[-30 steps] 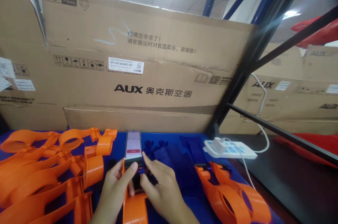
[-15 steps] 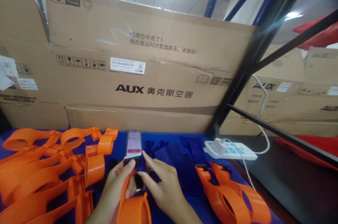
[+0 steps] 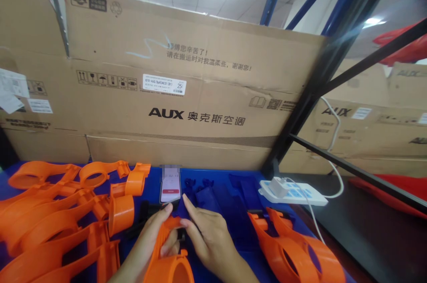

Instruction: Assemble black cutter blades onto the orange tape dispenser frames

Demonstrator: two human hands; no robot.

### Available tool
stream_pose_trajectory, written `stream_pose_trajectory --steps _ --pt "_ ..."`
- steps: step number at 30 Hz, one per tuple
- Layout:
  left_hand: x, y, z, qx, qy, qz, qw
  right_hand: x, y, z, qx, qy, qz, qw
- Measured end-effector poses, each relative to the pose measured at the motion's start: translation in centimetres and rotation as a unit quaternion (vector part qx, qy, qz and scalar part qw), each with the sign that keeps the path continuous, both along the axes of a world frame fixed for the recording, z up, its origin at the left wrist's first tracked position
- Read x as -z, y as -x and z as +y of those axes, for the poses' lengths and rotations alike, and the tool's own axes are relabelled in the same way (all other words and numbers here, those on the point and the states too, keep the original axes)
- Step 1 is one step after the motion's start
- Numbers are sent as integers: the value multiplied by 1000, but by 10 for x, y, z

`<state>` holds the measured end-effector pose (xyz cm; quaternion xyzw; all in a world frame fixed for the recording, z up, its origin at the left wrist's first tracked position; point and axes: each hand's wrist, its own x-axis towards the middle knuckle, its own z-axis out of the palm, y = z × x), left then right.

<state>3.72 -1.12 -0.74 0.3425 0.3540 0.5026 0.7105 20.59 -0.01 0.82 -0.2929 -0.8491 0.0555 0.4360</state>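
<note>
My left hand is closed round the stem of an orange plastic part with a ring at its near end. The thumb lies along the top, beside a dark piece at the part's far end. My right hand pinches a dark blue plastic piece against that same end, with index finger and thumb on its right side. How the pieces join is hidden by the fingers. Just beyond, a phone with a timer on its screen lies on the blue surface.
Many orange ringed parts are heaped at the left. Two orange parts with black ends lie at the right. Dark blue pieces sit behind my right hand. A white power strip and a large cardboard box stand beyond.
Both hands still grip the same pieces. The orange part's far end has dropped a little, nearer to me, uncovering more of the phone. The view has shifted slightly.
</note>
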Motion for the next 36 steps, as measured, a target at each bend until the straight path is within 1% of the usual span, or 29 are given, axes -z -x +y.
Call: stream_pose_trajectory --steps 3,6,8,11,14,16,18,20,22,24,27,29,33,36 --pt "1 0 -1 -33 -11 0 999 -2 3 1 20 2 -9 1000" --pt "3 2 -1 -86 -27 19 996 -4 4 0 50 -13 -8 999" --pt "6 5 1 -101 -31 33 994 -4 4 -1 64 -23 -17 998" --pt "9 8 6 -85 -11 42 995 -3 3 -2 65 -22 -52 996" --pt "8 9 9 -82 -3 35 996 -7 1 -1 53 -12 -71 996" --pt "5 9 8 -69 -17 19 997 -13 -2 -1 49 12 -50 997" --pt "1 9 6 -43 -37 -4 998 -20 -7 0 55 43 -4 998" --pt "-2 10 3 -22 -52 -22 998 -28 -14 3 80 55 38 995" --pt "-3 12 1 -25 -54 -28 998 -33 -21 7 118 49 43 991" --pt "-2 15 3 -33 -40 -27 998 -33 -26 12 137 54 6 989" --pt "3 19 7 -36 -13 -29 999 -30 -28 16 130 82 -80 985" --pt "5 20 9 -37 -12 -27 999 -27 -28 15 135 100 -121 978" --pt "6 18 10 -36 -38 -17 998 -27 -30 14 166 114 -141 969" --pt "4 17 9 -34 -36 -16 999 -29 -34 15 175 120 -142 967"
